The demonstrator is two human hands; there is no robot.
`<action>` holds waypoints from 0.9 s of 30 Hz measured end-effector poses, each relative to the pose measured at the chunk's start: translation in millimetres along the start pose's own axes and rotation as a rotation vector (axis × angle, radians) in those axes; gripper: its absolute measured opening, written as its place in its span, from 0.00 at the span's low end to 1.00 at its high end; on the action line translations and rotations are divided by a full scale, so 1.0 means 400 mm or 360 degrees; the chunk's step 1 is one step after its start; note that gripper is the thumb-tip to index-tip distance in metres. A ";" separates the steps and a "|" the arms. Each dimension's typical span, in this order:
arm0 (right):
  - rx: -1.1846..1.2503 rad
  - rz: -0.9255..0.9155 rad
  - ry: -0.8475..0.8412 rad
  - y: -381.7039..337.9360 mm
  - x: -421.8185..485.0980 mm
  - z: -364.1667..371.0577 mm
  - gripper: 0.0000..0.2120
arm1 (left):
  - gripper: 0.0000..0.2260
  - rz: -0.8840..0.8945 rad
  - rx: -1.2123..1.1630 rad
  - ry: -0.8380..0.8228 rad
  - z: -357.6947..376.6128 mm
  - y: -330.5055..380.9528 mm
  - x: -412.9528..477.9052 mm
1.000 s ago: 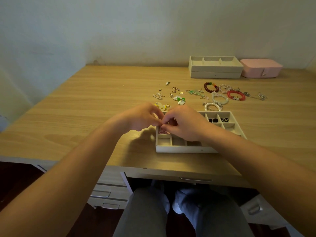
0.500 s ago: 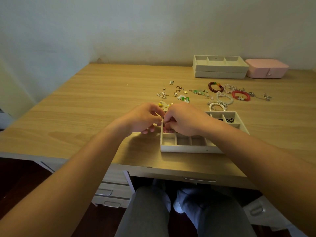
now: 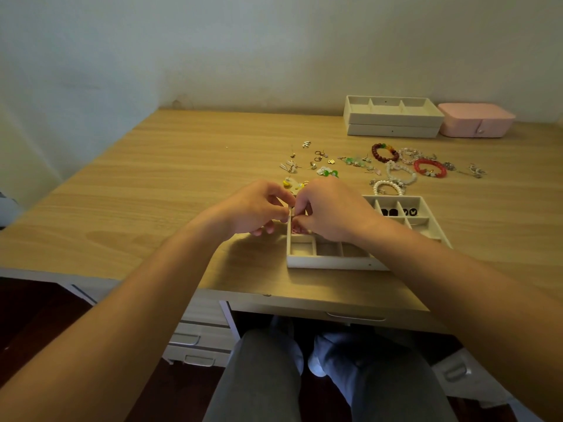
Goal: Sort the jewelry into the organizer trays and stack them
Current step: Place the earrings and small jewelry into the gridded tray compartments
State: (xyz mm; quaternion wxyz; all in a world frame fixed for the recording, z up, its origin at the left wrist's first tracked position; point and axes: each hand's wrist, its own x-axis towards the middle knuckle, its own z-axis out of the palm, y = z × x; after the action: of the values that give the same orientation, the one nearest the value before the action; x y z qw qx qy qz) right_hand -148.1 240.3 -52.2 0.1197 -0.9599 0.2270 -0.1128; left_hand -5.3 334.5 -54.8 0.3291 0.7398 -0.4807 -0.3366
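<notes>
The left hand (image 3: 259,208) hovers at the tray's far left corner with its fingers curled and thumb and forefinger drawn together. Whether they pinch anything cannot be told, as the tips hide it. Just beyond it, loose earrings (image 3: 307,161) lie scattered on the desk (image 3: 152,193). These are probably very light, stiff and slippery, with thin hooks that bend or snag, so each is best pinched by its bead or charm rather than the wire. The right hand (image 3: 332,211) meets the left fingertip to fingertip and is curled the same way over the tray (image 3: 335,261). Its grasp is hidden too. Under it, something small and pink (image 3: 297,229) sits in a left compartment. The front row looks bare, and dark studs (image 3: 396,212) fill the far right cells. Further right, beaded bracelets (image 3: 396,169) rest in a loose cluster behind the tray, well apart from the hands. They should be limp and light, and easiest to lift with a finger hooked through the loop. At the back stand two spare trays (image 3: 393,120), already stacked, just beside a pink box (image 3: 476,121). The trays look rigid and light. I would hold them by opposite walls and keep them level when stacking, or small pieces may hop between cells.
</notes>
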 end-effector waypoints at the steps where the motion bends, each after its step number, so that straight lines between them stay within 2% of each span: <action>1: 0.0024 0.0019 0.0006 0.002 0.001 0.001 0.04 | 0.09 0.0003 -0.0004 0.0009 0.001 0.000 0.000; 9: 0.0312 0.0156 0.0026 0.054 0.005 -0.022 0.03 | 0.08 -0.0005 0.0050 0.0092 0.003 -0.002 0.010; 14: 0.0377 0.0121 -0.0135 0.069 -0.008 -0.034 0.12 | 0.02 0.0033 0.0142 0.0204 0.020 0.000 0.027; 20: 0.0307 0.0036 -0.0242 0.064 -0.015 -0.034 0.13 | 0.10 0.0063 0.0314 0.0351 0.041 -0.003 0.041; 24: 0.0287 0.0011 -0.0236 0.060 -0.016 -0.033 0.13 | 0.11 0.0071 0.0424 0.0442 0.052 -0.006 0.044; 27: 0.0341 0.0005 -0.0197 0.058 -0.020 -0.036 0.13 | 0.09 0.0064 0.0388 0.0414 0.051 -0.004 0.042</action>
State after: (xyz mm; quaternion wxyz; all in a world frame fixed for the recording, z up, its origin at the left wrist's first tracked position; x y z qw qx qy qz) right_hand -168.6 221.2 -46.4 0.2357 -0.9463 0.2074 -0.0767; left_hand -15.7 316.2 -70.6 0.3030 0.8019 -0.4859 -0.1706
